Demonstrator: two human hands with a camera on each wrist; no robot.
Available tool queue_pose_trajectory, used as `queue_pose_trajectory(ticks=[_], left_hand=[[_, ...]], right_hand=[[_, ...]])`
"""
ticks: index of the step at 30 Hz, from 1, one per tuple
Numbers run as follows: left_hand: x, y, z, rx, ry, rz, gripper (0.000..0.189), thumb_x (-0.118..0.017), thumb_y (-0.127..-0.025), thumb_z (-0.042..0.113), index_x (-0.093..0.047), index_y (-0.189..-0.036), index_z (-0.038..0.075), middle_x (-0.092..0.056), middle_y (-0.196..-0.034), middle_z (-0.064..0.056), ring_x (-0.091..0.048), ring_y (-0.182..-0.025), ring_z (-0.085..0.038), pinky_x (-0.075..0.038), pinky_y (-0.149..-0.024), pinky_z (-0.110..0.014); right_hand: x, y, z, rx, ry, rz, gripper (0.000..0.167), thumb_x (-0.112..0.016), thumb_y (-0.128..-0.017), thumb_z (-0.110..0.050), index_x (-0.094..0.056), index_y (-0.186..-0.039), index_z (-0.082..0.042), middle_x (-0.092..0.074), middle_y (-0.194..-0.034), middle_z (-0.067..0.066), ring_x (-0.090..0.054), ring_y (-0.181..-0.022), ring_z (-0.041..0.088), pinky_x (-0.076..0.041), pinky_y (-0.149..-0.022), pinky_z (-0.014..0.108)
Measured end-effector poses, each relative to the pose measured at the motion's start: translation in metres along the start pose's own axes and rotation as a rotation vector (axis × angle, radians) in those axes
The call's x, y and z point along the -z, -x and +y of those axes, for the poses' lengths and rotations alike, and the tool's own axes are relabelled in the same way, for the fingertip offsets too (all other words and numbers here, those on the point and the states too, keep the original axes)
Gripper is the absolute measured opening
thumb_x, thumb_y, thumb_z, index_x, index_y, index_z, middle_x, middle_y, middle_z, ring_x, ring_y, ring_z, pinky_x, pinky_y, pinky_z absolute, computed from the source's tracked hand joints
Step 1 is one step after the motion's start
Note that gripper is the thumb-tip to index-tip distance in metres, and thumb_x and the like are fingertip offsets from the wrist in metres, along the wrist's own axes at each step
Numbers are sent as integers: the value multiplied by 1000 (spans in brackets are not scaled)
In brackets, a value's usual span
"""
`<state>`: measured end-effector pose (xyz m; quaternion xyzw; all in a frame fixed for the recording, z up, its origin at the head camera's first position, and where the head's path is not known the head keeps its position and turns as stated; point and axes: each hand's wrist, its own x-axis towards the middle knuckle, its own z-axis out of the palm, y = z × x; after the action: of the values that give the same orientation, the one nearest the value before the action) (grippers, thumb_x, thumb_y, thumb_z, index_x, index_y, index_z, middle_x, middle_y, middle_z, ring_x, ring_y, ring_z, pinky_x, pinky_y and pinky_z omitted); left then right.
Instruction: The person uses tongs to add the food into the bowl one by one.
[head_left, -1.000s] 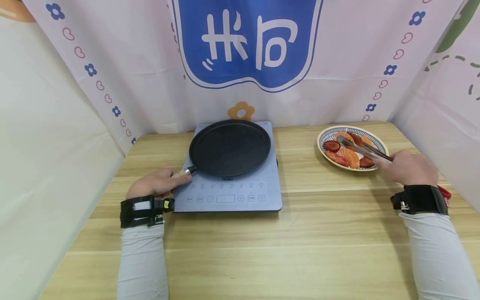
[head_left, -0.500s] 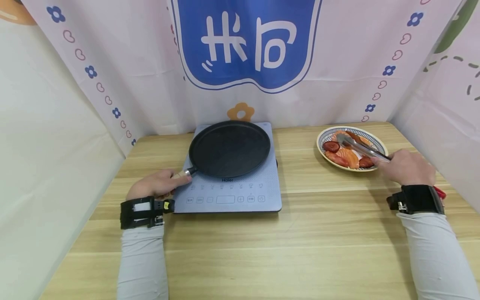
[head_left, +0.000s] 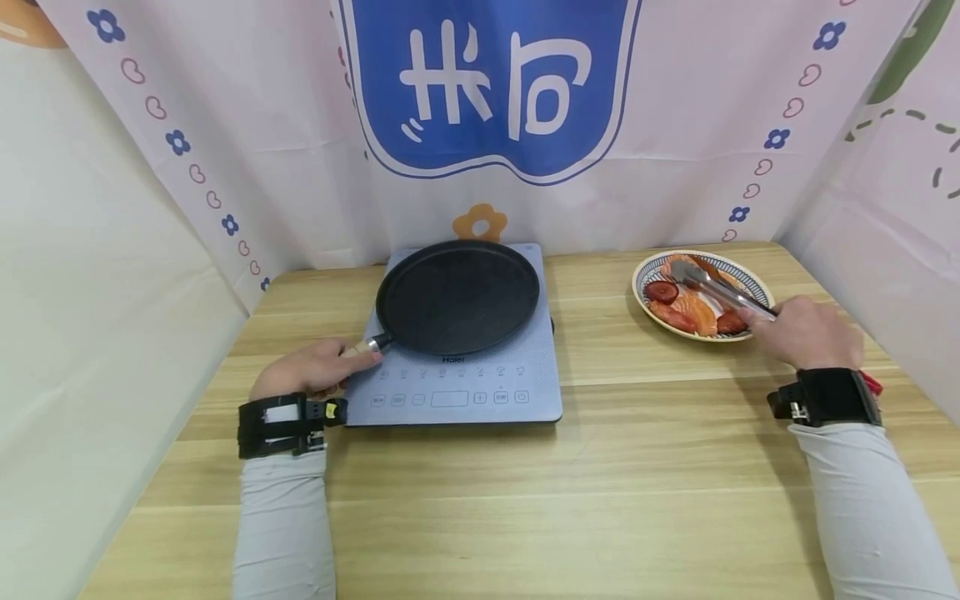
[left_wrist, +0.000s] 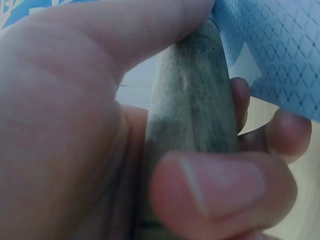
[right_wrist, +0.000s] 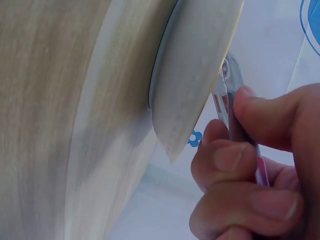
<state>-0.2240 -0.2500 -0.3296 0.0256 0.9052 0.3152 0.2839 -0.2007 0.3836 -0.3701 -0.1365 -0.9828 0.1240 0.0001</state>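
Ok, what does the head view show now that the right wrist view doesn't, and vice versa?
Only the head view: the pan on the cooktop, the left hand gripping the pan's handle, and the food on the plate.
Only the right wrist view: the plate's outer side at close range, and the right hand's curled fingertips.
Both: the right hand holding the tongs, the plate, the table and the printed cloth behind.
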Motion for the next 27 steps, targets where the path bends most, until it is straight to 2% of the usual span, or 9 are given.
queue_pose_trajectory(ticks=[4,8,16,20,27], left_hand=[[1,0,-1,-15,-14,-1,44,-55,-107,49,-54,-107,5,-46,-63,5,-43,-52,-10,-37,-51,-24],[0,0,-1,-7,-13,1,46,-55,-106,50,-55,-109,4,-46,-63,5,-44,-53,-10,-37,-51,-24],[0,0,-3,-8,-24,8,46,-55,-106,51,-55,-108,4,-46,-62,5,-45,-53,-11,-38,-52,-25],[0,0,-4,-12,-28,7,47,-54,-106,51,-56,-109,4,-47,-62,6,-46,-53,-11,-38,-52,-25],[0,0,-2,-6,-40,18,47,-55,-106,52,-55,-106,5,-47,-62,5,-47,-55,-11,-39,-53,-25]], right_hand=[[1,0,-1,-9,-8,-8,78,-34,-101,-75,-63,-90,-3,-60,-85,27,-58,-77,43,-44,-56,49],[2,-1,-2,-7,-7,-10,78,-34,-102,-73,-65,-101,-1,-61,-91,32,-60,-81,47,-45,-56,50],[4,-2,-4,38,-9,28,72,-39,-103,-67,-69,-106,-2,-62,-92,31,-60,-81,48,-44,-54,50],[5,-2,-6,49,-24,45,73,-37,-103,-68,-69,-106,-2,-62,-90,29,-60,-80,46,-43,-53,49],[7,2,-14,45,-45,61,75,-37,-102,-72,-67,-90,-4,-60,-85,26,-59,-78,42,-41,-53,45]])
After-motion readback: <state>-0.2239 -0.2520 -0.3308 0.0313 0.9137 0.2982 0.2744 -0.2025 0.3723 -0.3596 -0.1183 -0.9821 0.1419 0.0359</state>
